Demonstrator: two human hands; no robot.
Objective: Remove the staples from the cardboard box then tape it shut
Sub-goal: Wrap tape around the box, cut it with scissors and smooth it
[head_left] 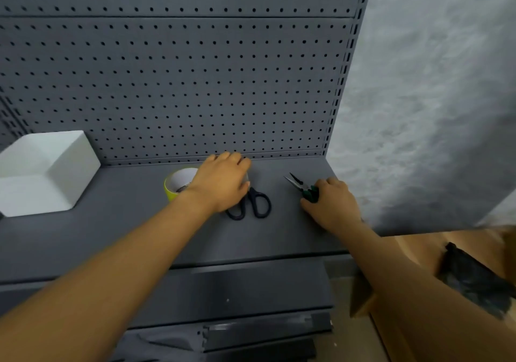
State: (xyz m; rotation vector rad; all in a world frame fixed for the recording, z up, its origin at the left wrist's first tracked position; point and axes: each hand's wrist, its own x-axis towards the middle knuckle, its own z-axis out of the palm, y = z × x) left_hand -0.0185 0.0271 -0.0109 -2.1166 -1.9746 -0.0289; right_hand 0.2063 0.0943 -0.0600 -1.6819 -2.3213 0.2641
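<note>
Black-handled scissors lie on the grey shelf. My left hand lies palm down over their blades, its fingers curled round them, and only the handle loops show. To the right, long-nose pliers with green handles point toward the back left. My right hand grips their handles. A yellow-green roll of tape stands just behind my left wrist, partly hidden. The open cardboard box sits at the lower right under my right forearm, with something dark inside.
A white open bin stands at the shelf's left end. A grey pegboard rises behind the shelf, and a pale wall is on the right. Dark metal parts lie below the shelf's front edge.
</note>
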